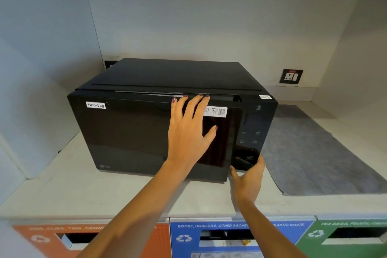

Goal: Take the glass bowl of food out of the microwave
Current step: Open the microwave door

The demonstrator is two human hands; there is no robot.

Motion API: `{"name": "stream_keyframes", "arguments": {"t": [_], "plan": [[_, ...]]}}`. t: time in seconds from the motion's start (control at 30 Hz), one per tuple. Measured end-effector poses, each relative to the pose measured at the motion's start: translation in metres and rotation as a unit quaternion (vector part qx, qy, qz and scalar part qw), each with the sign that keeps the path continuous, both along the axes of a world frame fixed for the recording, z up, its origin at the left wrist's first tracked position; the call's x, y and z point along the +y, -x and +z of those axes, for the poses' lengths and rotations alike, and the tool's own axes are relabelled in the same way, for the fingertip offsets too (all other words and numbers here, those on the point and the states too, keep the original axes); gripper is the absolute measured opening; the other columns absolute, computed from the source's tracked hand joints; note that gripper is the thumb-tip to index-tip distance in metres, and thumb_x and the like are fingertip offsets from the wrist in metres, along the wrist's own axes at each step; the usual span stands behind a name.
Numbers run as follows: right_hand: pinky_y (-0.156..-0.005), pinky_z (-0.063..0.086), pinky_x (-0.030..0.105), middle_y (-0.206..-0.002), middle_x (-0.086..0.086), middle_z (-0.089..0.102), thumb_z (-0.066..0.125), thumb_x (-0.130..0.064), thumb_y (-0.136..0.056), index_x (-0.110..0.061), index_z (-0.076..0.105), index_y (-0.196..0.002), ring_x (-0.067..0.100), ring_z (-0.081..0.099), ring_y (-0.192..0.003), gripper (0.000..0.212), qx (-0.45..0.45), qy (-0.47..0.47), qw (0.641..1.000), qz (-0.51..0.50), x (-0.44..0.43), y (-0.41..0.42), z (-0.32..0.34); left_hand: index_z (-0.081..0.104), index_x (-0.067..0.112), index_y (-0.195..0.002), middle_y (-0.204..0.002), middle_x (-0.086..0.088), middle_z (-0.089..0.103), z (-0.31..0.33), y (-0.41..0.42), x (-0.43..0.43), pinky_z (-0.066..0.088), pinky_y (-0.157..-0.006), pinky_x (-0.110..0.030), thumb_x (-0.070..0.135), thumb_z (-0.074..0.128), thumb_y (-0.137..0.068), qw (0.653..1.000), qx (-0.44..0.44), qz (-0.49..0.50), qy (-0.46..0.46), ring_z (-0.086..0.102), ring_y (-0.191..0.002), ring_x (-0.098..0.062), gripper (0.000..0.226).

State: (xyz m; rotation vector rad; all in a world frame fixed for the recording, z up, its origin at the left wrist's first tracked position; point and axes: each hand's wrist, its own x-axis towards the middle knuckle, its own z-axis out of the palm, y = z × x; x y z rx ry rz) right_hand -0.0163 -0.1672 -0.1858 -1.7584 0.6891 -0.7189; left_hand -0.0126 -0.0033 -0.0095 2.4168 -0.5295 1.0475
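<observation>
A black microwave (129, 130) with a "Non-Veg" label stands on a pale counter (83, 192). Its door (125, 132) is dark and looks just ajar at the top right edge. My left hand (188, 130) lies flat on the door front, fingers spread, fingertips at the door's top edge. My right hand (248, 180) touches the lower right corner of the microwave, fingers on the control panel (251, 132) near its bottom buttons. The glass bowl is hidden behind the dark door.
A grey mat (314, 153) lies on the counter right of the microwave. A wall socket (291, 76) sits on the back wall. Below the counter edge are orange (52, 236), blue (230, 236) and green (345, 234) waste bin slots.
</observation>
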Motion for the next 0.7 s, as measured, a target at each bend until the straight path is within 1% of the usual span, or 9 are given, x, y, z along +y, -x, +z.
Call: {"name": "stream_keyframes", "arguments": {"t": [0.07, 0.17, 0.23, 0.3, 0.37, 0.43, 0.5, 0.6, 0.7], "plan": [[-0.1, 0.046, 0.043, -0.138, 0.004, 0.051, 0.076, -0.033, -0.077, -0.034, 0.025, -0.138, 0.03, 0.055, -0.122, 0.079, -0.008, -0.004, 1.0, 0.007, 0.0, 0.001, 0.001, 0.049, 0.02, -0.135, -0.139, -0.003, 0.054, -0.005, 0.009, 0.001, 0.012, -0.119, -0.044, 0.047, 0.063, -0.082, 1.0, -0.01, 0.0, 0.003, 0.039, -0.135, -0.028, 0.062], [-0.103, 0.044, 0.042, -0.138, 0.012, 0.049, 0.074, -0.016, -0.081, -0.019, 0.031, -0.14, 0.033, 0.052, -0.124, 0.072, 0.003, -0.008, 1.0, 0.004, 0.001, 0.003, 0.013, 0.049, 0.021, -0.135, -0.139, -0.001, 0.053, -0.006, 0.019, 0.007, 0.012, -0.12, -0.041, 0.052, 0.055, -0.086, 1.0, -0.011, -0.007, 0.005, 0.037, -0.137, -0.025, 0.058], [-0.104, 0.042, 0.039, -0.139, 0.016, 0.046, 0.074, -0.006, -0.079, -0.011, 0.035, -0.139, 0.034, 0.047, -0.127, 0.072, -0.011, 0.047, 0.998, -0.039, 0.005, 0.012, 0.031, 0.049, 0.022, -0.135, -0.14, 0.001, 0.053, -0.004, 0.026, 0.012, 0.013, -0.12, -0.039, 0.051, 0.05, -0.09, 1.0, -0.01, -0.015, 0.006, 0.037, -0.137, -0.023, 0.054], [-0.102, 0.039, 0.033, -0.136, 0.019, 0.045, 0.074, -0.005, -0.077, -0.005, 0.041, -0.134, 0.033, 0.042, -0.126, 0.066, -0.073, 0.138, 0.984, -0.089, 0.005, 0.024, 0.049, 0.05, 0.022, -0.135, -0.139, 0.003, 0.053, -0.003, 0.034, 0.016, 0.015, -0.12, -0.038, 0.047, 0.047, -0.093, 1.0, -0.012, -0.025, 0.008, 0.037, -0.137, -0.02, 0.049], [-0.099, 0.036, 0.033, -0.128, 0.019, 0.05, 0.07, -0.008, -0.08, -0.004, 0.048, -0.124, 0.031, 0.042, -0.12, 0.049, -0.163, 0.169, 0.968, -0.084, 0.003, 0.035, 0.071, 0.052, 0.023, -0.133, -0.139, 0.004, 0.054, -0.003, 0.043, 0.022, 0.014, -0.12, -0.035, 0.044, 0.046, -0.095, 0.999, -0.008, -0.041, 0.027, 0.038, -0.136, -0.018, 0.044], [-0.1, 0.041, 0.04, -0.12, 0.015, 0.056, 0.064, -0.011, -0.086, -0.009, 0.055, -0.115, 0.028, 0.048, -0.116, 0.031, -0.213, 0.146, 0.966, -0.023, -0.005, 0.04, 0.094, 0.055, 0.023, -0.13, -0.136, 0.005, 0.056, -0.003, 0.055, 0.028, 0.013, -0.121, -0.033, 0.04, 0.046, -0.095, 0.997, -0.003, -0.058, 0.054, 0.039, -0.135, -0.017, 0.04], [-0.103, 0.045, 0.046, -0.119, 0.012, 0.061, 0.061, -0.011, -0.09, -0.011, 0.059, -0.113, 0.024, 0.055, -0.115, 0.024, -0.223, 0.101, 0.966, 0.087, -0.011, 0.041, 0.121, 0.058, 0.022, -0.126, -0.133, 0.005, 0.059, -0.003, 0.067, 0.035, 0.019, -0.12, -0.035, 0.037, 0.048, -0.094, 0.994, -0.002, -0.072, 0.086, 0.041, -0.133, -0.016, 0.037], [-0.105, 0.046, 0.048, -0.123, 0.007, 0.064, 0.059, -0.015, -0.093, -0.012, 0.06, -0.119, 0.018, 0.058, -0.118, 0.026, -0.213, 0.12, 0.939, 0.241, -0.004, 0.04, 0.152, 0.061, 0.02, -0.121, -0.127, 0.005, 0.062, -0.001, 0.088, 0.046, 0.025, -0.118, -0.031, 0.036, 0.045, -0.095, 0.987, 0.004, -0.092, 0.133, 0.042, -0.131, -0.011, 0.035], [-0.114, 0.037, 0.045, -0.137, 0.001, 0.058, 0.057, -0.02, -0.094, -0.016, 0.06, -0.126, 0.012, 0.047, -0.133, 0.032, -0.211, 0.162, 0.892, 0.365, 0.026, 0.038, 0.169, 0.063, 0.018, -0.118, -0.123, 0.004, 0.063, 0.0, 0.11, 0.062, 0.02, -0.116, -0.022, 0.038, 0.041, -0.097, 0.984, 0.005, -0.099, 0.146, 0.044, -0.129, -0.01, 0.036]]}}
